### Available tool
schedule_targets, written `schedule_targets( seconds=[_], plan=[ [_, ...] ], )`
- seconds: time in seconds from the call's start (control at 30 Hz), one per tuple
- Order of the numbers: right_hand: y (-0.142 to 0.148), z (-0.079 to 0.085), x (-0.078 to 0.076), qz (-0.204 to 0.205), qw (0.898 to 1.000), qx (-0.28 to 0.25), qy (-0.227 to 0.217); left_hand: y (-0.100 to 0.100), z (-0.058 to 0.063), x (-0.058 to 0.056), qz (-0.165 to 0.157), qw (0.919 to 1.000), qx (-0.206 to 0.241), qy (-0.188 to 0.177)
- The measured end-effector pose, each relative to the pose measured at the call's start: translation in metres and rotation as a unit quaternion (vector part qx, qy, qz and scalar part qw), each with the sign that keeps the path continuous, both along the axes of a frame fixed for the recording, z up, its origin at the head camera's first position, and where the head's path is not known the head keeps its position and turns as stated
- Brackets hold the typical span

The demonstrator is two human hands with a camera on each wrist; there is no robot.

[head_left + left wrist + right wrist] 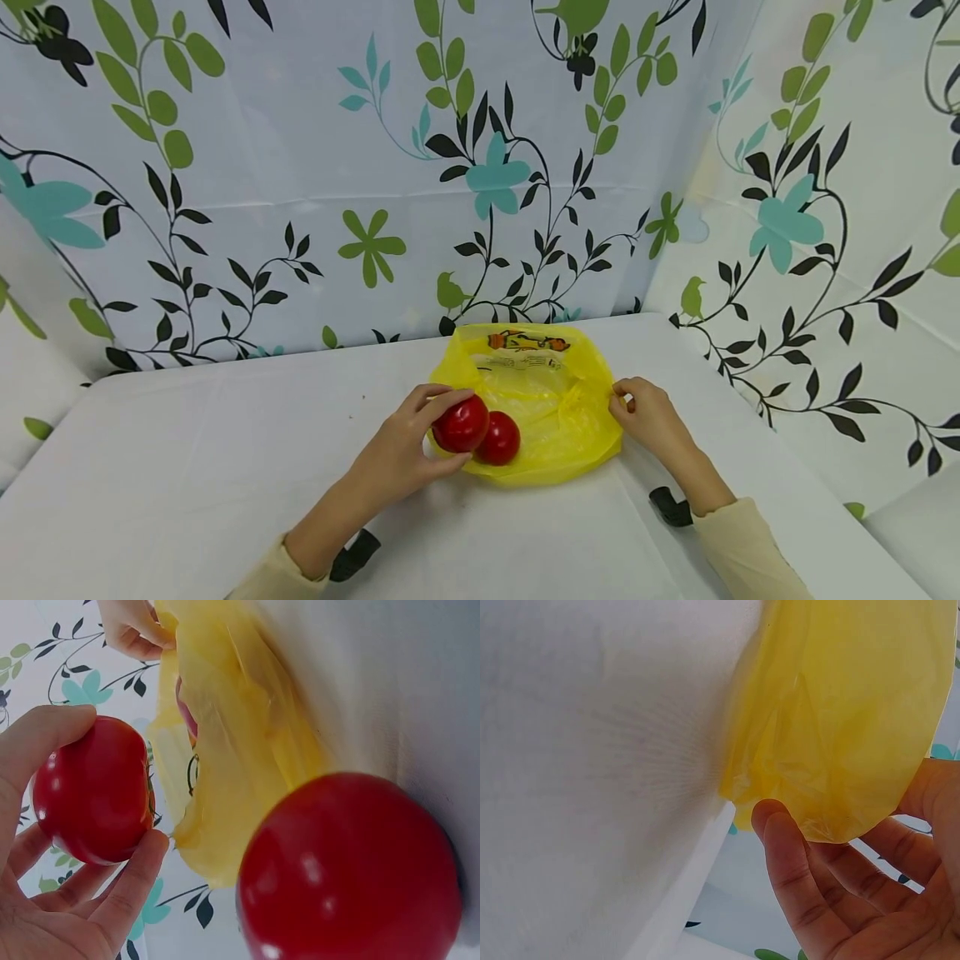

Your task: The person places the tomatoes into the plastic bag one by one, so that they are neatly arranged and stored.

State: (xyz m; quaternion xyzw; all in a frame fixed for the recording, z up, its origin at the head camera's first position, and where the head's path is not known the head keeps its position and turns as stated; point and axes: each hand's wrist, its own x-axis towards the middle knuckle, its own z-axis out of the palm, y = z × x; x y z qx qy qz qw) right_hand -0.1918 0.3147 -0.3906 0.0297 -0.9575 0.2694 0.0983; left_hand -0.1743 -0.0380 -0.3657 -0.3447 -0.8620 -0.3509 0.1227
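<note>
My left hand [405,446] grips a shiny red tomato [461,423] between thumb and fingers, at the near left side of a yellow plastic bag [562,417]. In the left wrist view, the held tomato [94,791] is raised, with a second tomato [352,870] large in the foreground. From the head view, that second tomato [498,439] appears just right of the held one, against the bag's near side. My right hand [652,417] pinches the bag's right edge. The right wrist view shows thumb and fingers of the right hand [855,889] at the bag's rim [829,832].
A white-covered table [187,467] lies under everything. Patterned cloth [300,167] with leaves and flowers hangs behind and at the sides. Black devices [354,556] sit beneath both wrists. Orange print [528,342] shows on the far part of the bag.
</note>
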Motion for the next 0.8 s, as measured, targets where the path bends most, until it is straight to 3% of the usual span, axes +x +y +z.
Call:
schedule_targets(
  seconds=[0.47,0.8],
  plan=[
    [0.002,-0.001,0.001,0.000,1.000,0.002,0.008,0.015,0.001,-0.002,-0.030,0.9993,0.004,-0.022],
    [0.001,-0.002,0.000,0.004,1.000,0.002,0.013,0.026,-0.001,-0.002,-0.021,0.9993,-0.003,-0.030]
  ],
)
